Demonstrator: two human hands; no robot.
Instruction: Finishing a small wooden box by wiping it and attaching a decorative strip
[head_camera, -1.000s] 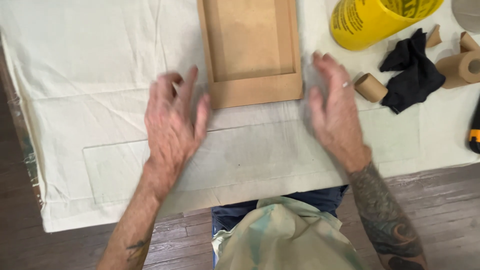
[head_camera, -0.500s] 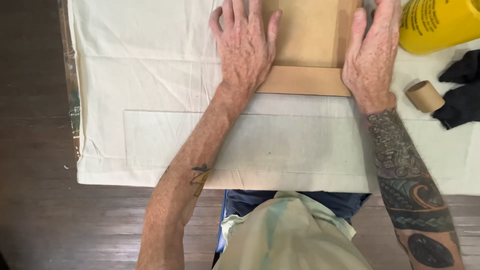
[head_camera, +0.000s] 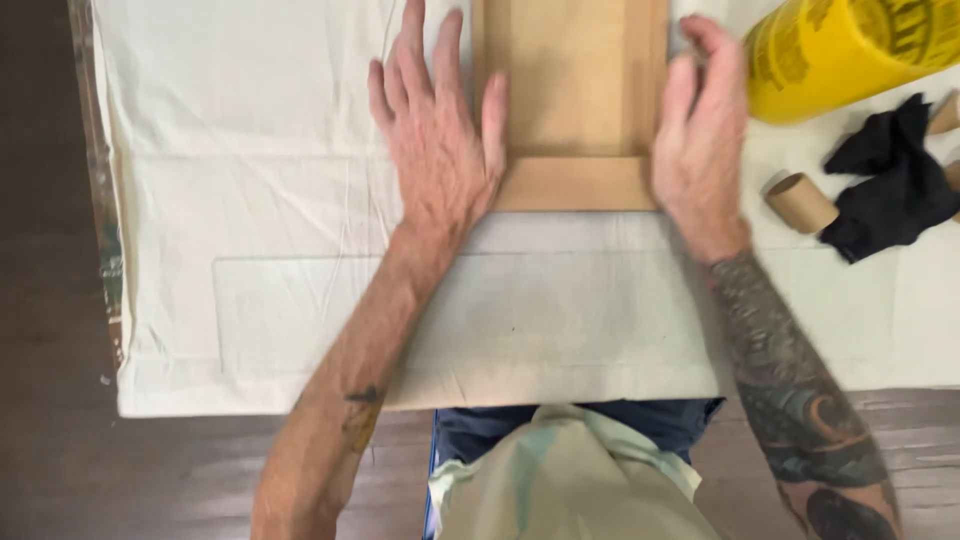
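A shallow wooden frame (head_camera: 575, 185) lies on a table covered by a cream cloth (head_camera: 250, 150). My left hand (head_camera: 435, 140) rests flat, fingers spread, against the frame's left side and lower left corner. My right hand (head_camera: 700, 140) presses edge-on against the frame's right side, fingers curled slightly around it. The frame's top part runs out of view.
A big yellow roll (head_camera: 850, 50) lies at the top right. Beside it are a small cardboard tube (head_camera: 800, 202) and a crumpled black cloth (head_camera: 895, 185). The cloth's left edge (head_camera: 105, 250) hangs near the dark wooden floor (head_camera: 50, 350). My apron fills the bottom middle.
Both hands went from the cloth below the frame up to its two sides. Over the last half second the view shifted slightly and the hands stayed on the frame.
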